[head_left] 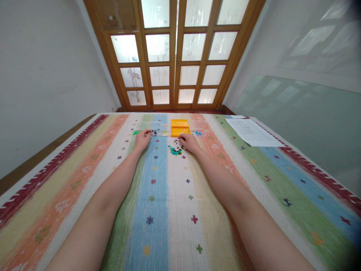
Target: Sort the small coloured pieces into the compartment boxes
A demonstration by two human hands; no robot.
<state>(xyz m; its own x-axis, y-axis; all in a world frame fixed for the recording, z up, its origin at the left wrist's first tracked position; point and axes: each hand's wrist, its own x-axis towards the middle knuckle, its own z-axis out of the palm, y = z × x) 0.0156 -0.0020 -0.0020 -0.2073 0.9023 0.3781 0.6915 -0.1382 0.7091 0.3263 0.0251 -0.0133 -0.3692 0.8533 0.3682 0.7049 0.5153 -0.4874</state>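
Note:
My left hand [143,140] is closed, its fingertips together at the front of a clear plastic box between small green pieces [135,133] and dark red pieces [154,133]. Whatever is in its fingers is too small to make out. My right hand [189,143] is also closed, pinching just in front of an orange open box [179,122], where white bits lie inside. Any piece in that pinch is hidden. Below it, a loose pile of blue, green and dark pieces [175,151] lies on the cloth, with a few dark ones scattered towards the fingers.
Blue pieces [198,133] sit in a clear box right of the orange one, and yellow pieces [164,133] to its left. Printed sheets [254,132] lie at the far right of the striped tablecloth [149,195]. Wooden glass-paned doors [175,56] stand beyond the table.

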